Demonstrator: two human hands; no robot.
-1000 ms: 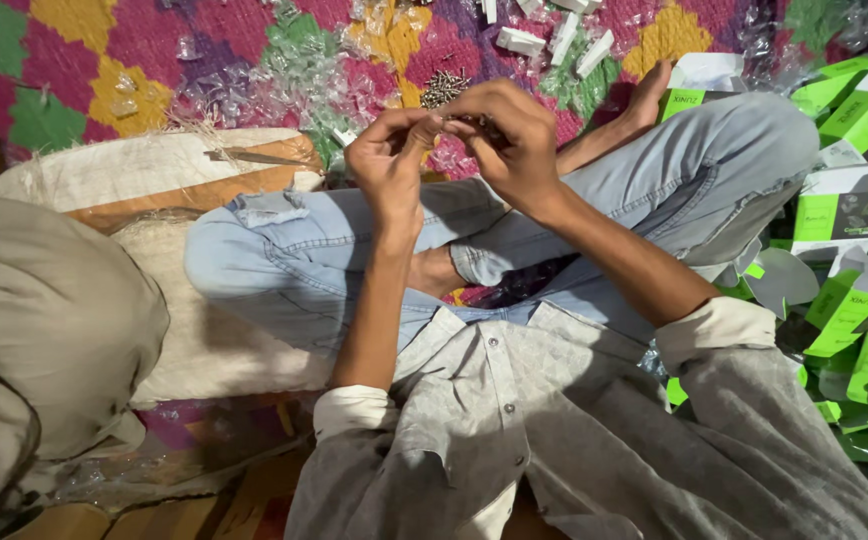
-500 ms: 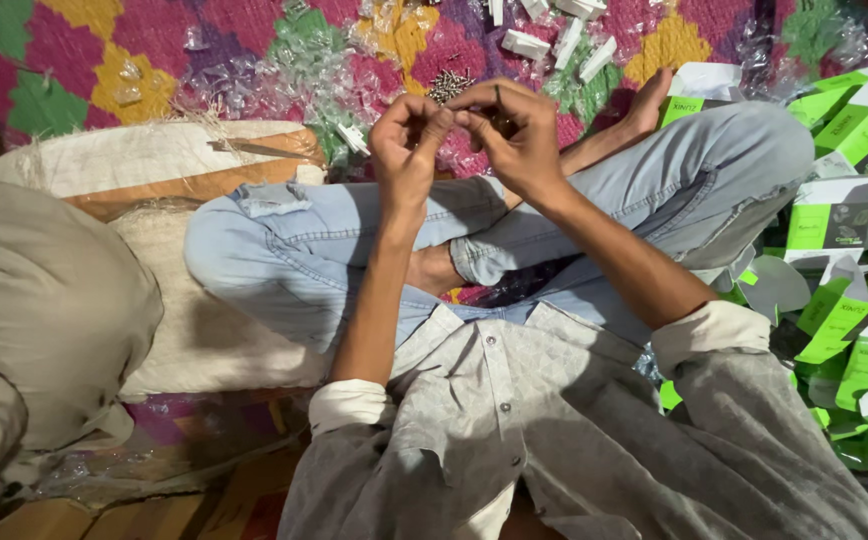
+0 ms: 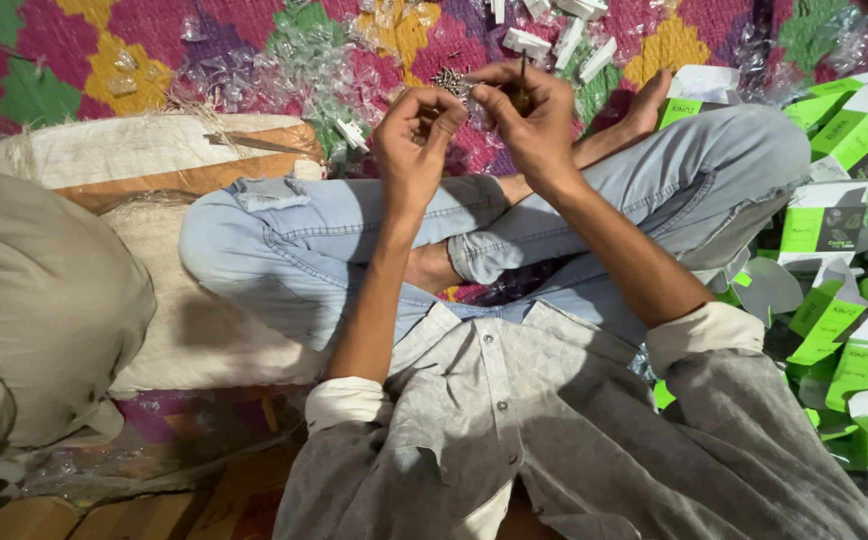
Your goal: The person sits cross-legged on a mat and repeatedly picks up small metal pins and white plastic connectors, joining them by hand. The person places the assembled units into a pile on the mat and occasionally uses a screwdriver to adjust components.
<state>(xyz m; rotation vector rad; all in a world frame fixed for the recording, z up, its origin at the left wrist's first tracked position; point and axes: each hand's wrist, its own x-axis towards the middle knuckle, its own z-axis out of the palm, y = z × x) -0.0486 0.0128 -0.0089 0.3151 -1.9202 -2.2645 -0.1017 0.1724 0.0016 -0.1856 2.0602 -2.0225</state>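
I sit cross-legged in light blue jeans on a patterned mat. Both my hands are raised in front of my knees. My right hand pinches a thin dark tool, like a small screwdriver, its shaft pointing up. My left hand is curled close beside it, fingertips pinched together on something too small to make out. Just beyond the hands lies a small pile of dark screws among clear plastic wrappers. Several small white plastic parts lie further out.
A heap of green and white cardboard boxes fills the right side. A woven sack-covered cushion and a beige bundle lie on the left. The colourful mat spreads under everything.
Both hands have shifted slightly to the right together and stay pinched close; the tool in my right hand now points more upright.
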